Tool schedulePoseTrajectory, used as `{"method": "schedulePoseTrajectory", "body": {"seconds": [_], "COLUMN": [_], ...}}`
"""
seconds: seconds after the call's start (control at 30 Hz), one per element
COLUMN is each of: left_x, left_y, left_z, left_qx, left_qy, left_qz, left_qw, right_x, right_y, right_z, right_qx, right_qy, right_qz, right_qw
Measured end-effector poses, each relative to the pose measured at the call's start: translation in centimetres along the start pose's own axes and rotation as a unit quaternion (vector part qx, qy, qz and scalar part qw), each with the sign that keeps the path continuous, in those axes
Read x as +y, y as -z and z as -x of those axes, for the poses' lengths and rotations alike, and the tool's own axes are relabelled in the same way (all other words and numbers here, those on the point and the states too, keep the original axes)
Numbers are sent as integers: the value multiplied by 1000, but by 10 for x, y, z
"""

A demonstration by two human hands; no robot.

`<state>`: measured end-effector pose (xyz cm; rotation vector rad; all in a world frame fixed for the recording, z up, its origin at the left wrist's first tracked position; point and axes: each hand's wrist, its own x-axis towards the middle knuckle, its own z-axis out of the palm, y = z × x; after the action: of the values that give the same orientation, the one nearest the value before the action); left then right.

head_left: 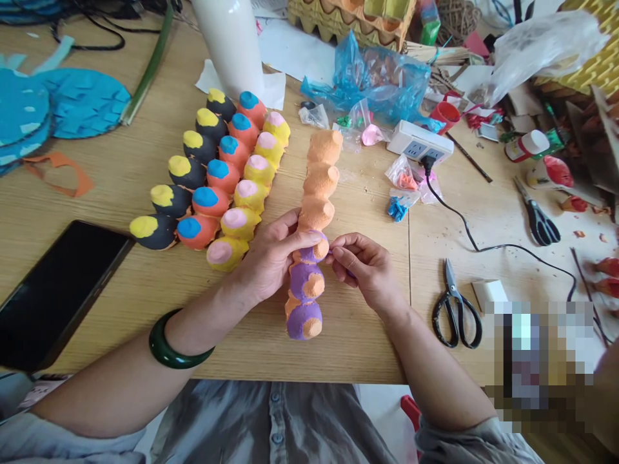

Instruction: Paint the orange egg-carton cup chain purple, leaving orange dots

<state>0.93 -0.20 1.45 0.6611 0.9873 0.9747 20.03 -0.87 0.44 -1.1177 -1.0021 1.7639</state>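
Note:
An orange bumpy strip, apparently an egg-carton row coated in clay [320, 179], stands out lengthwise in front of me. Purple clay [304, 281] covers its nearer bumps around their orange tips; the farther bumps are plain orange. My left hand [271, 258] grips the strip from its left side, thumb on top beside a partly purple bump. At the strip's right side, my right hand [360, 267] has thumb and fingers pinched on a bit of purple clay, its tip close to that same bump. Most of this clay is hidden by the fingers.
Left of the strip lie finished-looking rows of black, red and yellow bumps [210, 171]. A phone [62, 293] lies at the left edge. Scissors [454, 306], a power strip [420, 142] with its cable, clay bags [397, 207] and a blue plastic bag [372, 74] surround the work.

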Motion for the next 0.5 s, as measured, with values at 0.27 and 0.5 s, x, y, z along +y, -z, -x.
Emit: {"method": "schedulePoseTrajectory", "body": {"seconds": [0.27,0.5], "left_x": [-2,1], "left_y": [-2,-5], "left_z": [-3,0], "left_qx": [30,15], "left_qy": [-63,-56], "left_qz": [-15,19], "left_qw": [997,998], "right_x": [1,0], "right_y": [4,3], "right_z": [3,3], "right_qx": [-25,-18], "right_qy": [3,13], "right_qz": [2,3], "right_qw": [1000,1000]}}
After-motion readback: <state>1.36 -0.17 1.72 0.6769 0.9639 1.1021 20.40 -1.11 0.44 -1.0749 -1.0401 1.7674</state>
